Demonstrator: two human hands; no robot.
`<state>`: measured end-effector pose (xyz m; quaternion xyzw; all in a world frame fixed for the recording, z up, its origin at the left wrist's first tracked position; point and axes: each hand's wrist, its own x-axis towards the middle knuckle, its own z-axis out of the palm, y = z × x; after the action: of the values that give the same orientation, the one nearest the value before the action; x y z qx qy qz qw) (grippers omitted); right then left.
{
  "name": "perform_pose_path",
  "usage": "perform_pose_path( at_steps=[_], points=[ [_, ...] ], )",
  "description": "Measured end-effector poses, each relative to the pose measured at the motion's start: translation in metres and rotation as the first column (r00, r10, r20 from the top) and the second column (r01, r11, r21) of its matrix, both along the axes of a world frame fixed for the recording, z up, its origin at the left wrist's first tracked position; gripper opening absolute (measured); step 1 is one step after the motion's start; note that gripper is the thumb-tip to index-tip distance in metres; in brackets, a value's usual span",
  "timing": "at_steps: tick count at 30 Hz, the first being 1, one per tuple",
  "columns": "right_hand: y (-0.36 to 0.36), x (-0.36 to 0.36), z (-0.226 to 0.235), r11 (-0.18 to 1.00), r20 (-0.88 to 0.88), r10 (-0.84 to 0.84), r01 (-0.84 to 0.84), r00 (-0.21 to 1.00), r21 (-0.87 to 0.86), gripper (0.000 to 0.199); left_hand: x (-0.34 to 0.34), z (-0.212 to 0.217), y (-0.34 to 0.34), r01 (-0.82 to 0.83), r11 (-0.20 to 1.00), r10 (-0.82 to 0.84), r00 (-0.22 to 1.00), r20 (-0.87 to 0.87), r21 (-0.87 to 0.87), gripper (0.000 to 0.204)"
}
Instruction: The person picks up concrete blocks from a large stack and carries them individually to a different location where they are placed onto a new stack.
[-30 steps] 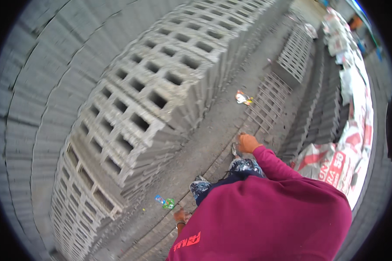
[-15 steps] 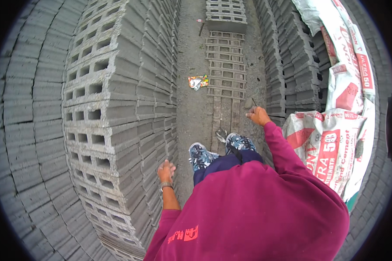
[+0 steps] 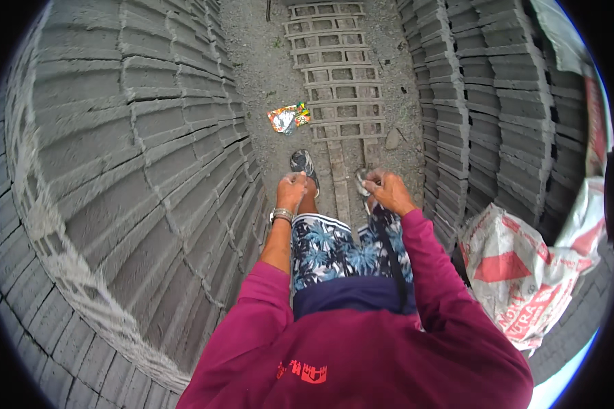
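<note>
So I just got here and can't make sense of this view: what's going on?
A person in a magenta top and palm-print shorts stands in a narrow gravel aisle between stacks of grey concrete blocks. Both hands are raised in front: the left hand, with a wristwatch, and the right hand are loosely closed, and whether either holds something cannot be told. A crumpled wrapper lies ahead beside hollow blocks on the ground. Printed sacks sit to the right.

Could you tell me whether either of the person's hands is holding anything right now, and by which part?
It cannot be told: the left hand and right hand are loosely closed above the shoes, and nothing clear shows in either.
</note>
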<state>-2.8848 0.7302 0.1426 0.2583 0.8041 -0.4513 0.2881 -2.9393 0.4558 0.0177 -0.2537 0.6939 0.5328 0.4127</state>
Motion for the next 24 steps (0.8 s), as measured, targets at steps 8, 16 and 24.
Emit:
perform_pose_path(
  at_steps=[8, 16, 24],
  points=[
    [-0.007, -0.040, -0.199, 0.995, -0.053, 0.095, -0.093, 0.994, 0.029, 0.033, -0.053, -0.225, 0.059, 0.346, 0.883, -0.405, 0.903, -0.141, -0.318, 0.042],
    [-0.014, -0.024, -0.282, 0.978, 0.169, -0.128, 0.153, 0.977, -0.142, 0.029, -0.086, -0.424, 0.095, 0.240, 0.758, -0.439, 0.876, -0.201, -0.606, 0.047],
    [0.016, -0.050, -0.287, 0.855, 0.169, -0.345, 0.383, 0.923, -0.350, 0.029, -0.108, -0.426, 0.163, -0.120, 0.734, -0.287, 0.838, -0.465, -0.669, 0.038]
  ],
)
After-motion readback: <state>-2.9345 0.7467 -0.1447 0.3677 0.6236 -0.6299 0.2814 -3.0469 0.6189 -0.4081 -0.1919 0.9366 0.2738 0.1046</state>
